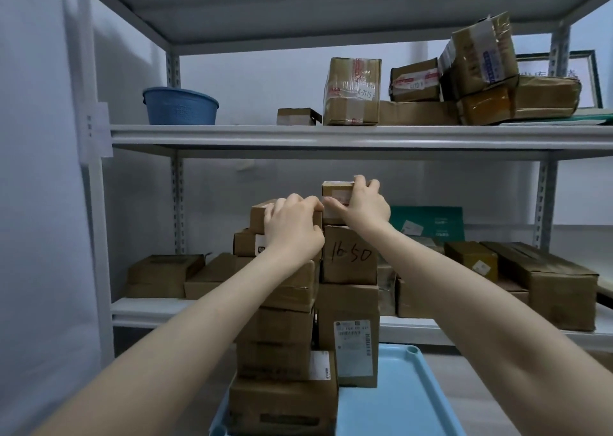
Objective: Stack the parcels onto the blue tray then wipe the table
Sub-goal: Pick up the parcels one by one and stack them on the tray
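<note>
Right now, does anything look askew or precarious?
Yes. On the blue tray, the left parcel stack is staggered, boxes not flush; the left hand grips its top box; the right hand grips a small box on the neighbouring stack. On the upper shelf, one taped parcel sits tilted on its neighbours.

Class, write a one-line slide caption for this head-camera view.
Left hand grips the left top parcel and right hand the right top parcel of two tall stacks on the blue tray.
</note>
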A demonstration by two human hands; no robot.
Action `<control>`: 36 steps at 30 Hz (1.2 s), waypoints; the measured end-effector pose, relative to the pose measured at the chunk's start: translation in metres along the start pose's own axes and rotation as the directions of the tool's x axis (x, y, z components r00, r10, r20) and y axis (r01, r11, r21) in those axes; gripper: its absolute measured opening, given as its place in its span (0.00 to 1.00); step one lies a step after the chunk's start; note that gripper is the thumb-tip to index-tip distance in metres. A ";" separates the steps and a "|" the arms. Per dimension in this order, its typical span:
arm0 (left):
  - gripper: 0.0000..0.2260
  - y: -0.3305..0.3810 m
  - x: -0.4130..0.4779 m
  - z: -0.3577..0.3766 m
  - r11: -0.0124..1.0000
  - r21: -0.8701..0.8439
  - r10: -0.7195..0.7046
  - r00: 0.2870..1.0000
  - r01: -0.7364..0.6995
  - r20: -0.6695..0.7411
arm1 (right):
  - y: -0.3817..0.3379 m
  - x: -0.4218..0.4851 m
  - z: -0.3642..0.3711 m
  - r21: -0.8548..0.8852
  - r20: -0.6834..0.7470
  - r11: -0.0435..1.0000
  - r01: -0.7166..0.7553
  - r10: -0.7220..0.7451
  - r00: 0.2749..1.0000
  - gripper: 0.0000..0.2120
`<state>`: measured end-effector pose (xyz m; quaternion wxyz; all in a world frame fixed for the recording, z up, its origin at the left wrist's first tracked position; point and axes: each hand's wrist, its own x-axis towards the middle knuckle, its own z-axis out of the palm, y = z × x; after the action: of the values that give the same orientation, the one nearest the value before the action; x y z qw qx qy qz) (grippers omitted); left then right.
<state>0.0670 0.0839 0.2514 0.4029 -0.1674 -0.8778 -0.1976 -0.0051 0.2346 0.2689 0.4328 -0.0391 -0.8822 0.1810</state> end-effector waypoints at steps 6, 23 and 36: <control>0.16 0.001 0.000 0.004 1.000 -0.018 -0.013 1.000 0.013 -0.014 | 0.003 -0.005 0.005 0.144 -0.020 0.989 -0.020 0.024 1.000 0.34; 0.12 0.057 -0.029 0.001 0.963 -0.162 0.202 0.976 -0.214 -0.087 | 0.058 -0.057 -0.023 0.424 -0.223 0.900 0.102 -0.006 0.975 0.15; 0.08 0.137 -0.086 0.075 0.887 -0.459 0.132 0.931 0.041 0.339 | 0.209 -0.158 -0.056 0.285 0.106 0.908 -0.306 0.287 0.952 0.15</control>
<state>0.1336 0.2269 0.1691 0.1882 -0.3121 -0.8608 -0.3553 0.1184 0.4095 0.1076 0.3736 -0.1014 -0.8416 0.3766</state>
